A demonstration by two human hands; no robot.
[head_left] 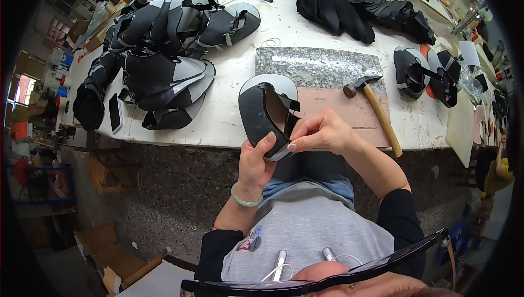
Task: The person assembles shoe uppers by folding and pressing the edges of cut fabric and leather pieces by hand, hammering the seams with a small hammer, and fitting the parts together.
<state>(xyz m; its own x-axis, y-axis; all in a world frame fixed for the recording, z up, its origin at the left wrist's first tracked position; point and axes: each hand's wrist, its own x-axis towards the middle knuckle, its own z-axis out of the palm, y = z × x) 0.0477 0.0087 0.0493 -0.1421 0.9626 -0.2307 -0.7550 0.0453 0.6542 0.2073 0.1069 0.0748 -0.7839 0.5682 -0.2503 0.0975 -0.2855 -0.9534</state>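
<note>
Your left hand (256, 165)'s curled round the near end of that black-and-grey, round-toed shoe upper (253, 112), thumb on top; your right hand (329, 132) pinches its near right edge, fingertips nearly together. Most of it pokes out beyond both hands, over the white worktable (226, 92).

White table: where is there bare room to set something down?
Between the left-hand pile and held upper; between that pile and the black fabric; right of the hammer, below the right-hand uppers. Crowded: left side of the table.
</note>
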